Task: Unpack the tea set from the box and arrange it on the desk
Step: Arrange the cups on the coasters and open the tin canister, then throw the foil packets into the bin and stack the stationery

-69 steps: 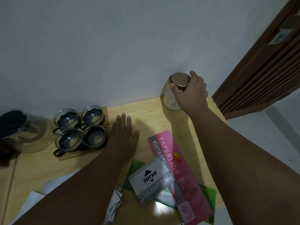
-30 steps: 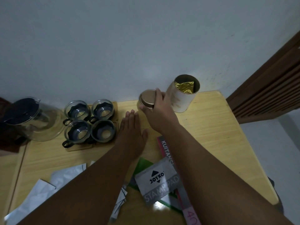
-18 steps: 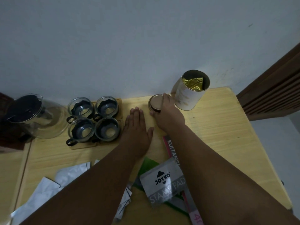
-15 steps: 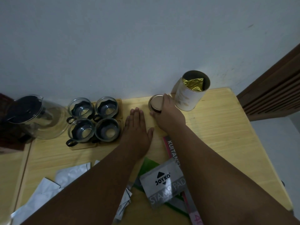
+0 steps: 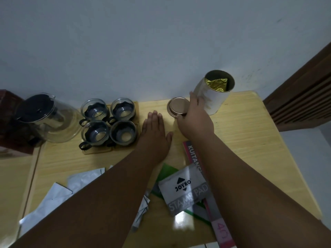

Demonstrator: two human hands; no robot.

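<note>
A gold metal lid (image 5: pixel 176 106) lies flat on the wooden desk (image 5: pixel 241 140), just left of the open white tea canister (image 5: pixel 213 100), which has a gold foil bag (image 5: pixel 217 85) inside. My right hand (image 5: pixel 195 119) holds the lid's right edge between thumb and fingers. My left hand (image 5: pixel 155 133) rests flat on the desk, fingers straight, right of several glass cups (image 5: pixel 108 122) in black holders on wooden coasters. A glass teapot (image 5: pixel 44 119) with a black lid stands at the far left.
A grey stamp pad box (image 5: pixel 184 190), a pink receipt book (image 5: pixel 194 154) and a green sheet lie near the front edge. White plastic wrappers (image 5: pixel 57 194) cover the front left. A dark red box (image 5: pixel 7 122) sits behind the teapot. A wooden door (image 5: pixel 304 97) stands at the right.
My right hand took the lid off the canister, carried it left and set it on the desk beside the canister. My left hand stayed flat on the desk.
</note>
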